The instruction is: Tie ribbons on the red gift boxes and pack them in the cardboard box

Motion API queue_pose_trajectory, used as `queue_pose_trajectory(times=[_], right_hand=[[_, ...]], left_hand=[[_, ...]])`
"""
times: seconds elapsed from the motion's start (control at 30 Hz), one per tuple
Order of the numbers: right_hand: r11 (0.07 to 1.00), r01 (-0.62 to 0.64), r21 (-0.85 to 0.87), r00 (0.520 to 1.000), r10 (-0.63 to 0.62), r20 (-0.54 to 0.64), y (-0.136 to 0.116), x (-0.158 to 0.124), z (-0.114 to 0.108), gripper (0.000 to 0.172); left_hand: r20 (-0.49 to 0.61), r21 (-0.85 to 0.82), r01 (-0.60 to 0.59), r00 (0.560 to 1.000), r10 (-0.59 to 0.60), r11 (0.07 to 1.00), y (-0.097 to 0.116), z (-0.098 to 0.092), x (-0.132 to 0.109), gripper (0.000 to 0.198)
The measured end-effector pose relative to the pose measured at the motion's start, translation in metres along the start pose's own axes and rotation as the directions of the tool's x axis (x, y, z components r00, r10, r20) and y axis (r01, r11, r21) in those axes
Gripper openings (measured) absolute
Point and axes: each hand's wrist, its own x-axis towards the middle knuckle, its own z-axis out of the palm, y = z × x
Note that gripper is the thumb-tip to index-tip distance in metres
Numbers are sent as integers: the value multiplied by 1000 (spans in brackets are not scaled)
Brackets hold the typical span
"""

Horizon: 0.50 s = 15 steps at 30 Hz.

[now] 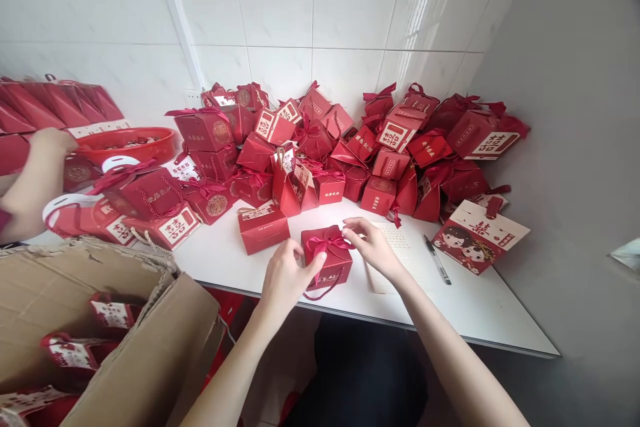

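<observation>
A small dark red gift box [330,273] with a pink-red ribbon bow [327,242] on top stands near the table's front edge, a twisted cord hanging at its front. My left hand [289,271] is at the box's left side, thumb reaching over the front of the bow, fingers curled; what they pinch, if anything, is too small to tell. At the bow's right end, the fingertips of my right hand [370,243] are pressed together on the ribbon. Just left of my hands sits a closed red box [263,229] without a bow.
Many red gift boxes [313,140] are piled along the tiled wall. A notebook [395,253], pen [438,260] and cartoon-printed box [477,237] lie right. A cardboard carton [193,320] stands front left. Another person's arm [35,173] reaches near a red basin [130,143].
</observation>
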Motion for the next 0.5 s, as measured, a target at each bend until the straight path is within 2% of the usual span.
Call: queue_pose_trajectory(times=[0.13, 0.23, 0.3, 0.4, 0.5], right_hand=[[999, -21, 27, 999, 20, 26, -2, 7, 7, 32], [998, -56, 42, 998, 56, -13, -4, 6, 9, 32], [996, -80, 49, 995, 83, -56, -3, 6, 7, 31], [988, -123, 88, 978, 136, -157, 3, 9, -8, 32], [974, -162, 159, 927, 205, -312, 16, 9, -37, 37]], left_hand=[[36, 23, -86, 996, 85, 996, 1, 1, -6, 34], [84, -89, -59, 994, 66, 994, -3, 2, -6, 31], [164, -190, -21, 985, 53, 982, -6, 0, -3, 31], [254, -274, 59, 967, 13, 960, -21, -12, 2, 32], [200, -261, 121, 977, -69, 958, -51, -30, 4, 29]])
